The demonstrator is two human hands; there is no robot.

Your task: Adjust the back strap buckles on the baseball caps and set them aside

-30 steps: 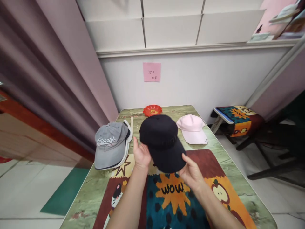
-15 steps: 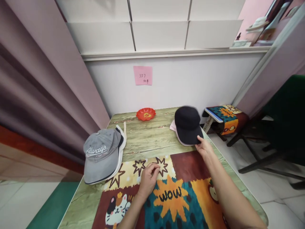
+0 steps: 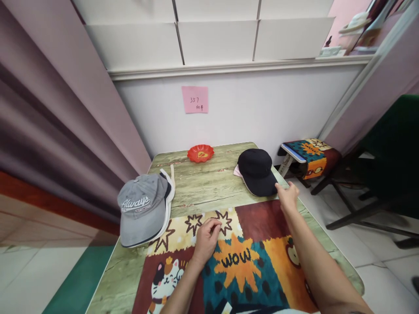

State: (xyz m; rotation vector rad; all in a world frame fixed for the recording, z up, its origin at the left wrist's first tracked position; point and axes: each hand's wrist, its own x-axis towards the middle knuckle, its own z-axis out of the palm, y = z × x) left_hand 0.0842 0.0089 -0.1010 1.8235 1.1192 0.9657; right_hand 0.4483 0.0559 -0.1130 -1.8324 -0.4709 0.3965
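Observation:
A black cap (image 3: 257, 172) lies at the right side of the table, its brim facing me, with a bit of pink fabric (image 3: 237, 171) showing from under it. Just right of the brim is my right hand (image 3: 288, 197), thumb and fingers apart, the thumb close to the brim's edge; whether they touch I cannot tell. My left hand (image 3: 207, 240) rests over the patterned mat (image 3: 258, 220) with its fingers curled and nothing visible in them. On the left, a grey cap (image 3: 144, 209) lettered "Always" sits over other caps, whose dark and white edges show.
A red scalloped dish (image 3: 200, 153) stands at the table's back edge. Behind it is a white wall with a pink note (image 3: 195, 99). A covered stool (image 3: 309, 152) and a dark chair (image 3: 386, 174) stand to the right; a curtain (image 3: 65, 109) hangs on the left.
The black cap has come down and now lies still. My right hand has let go of its brim and shifted slightly right, fingers opening. My left hand stays about where it was.

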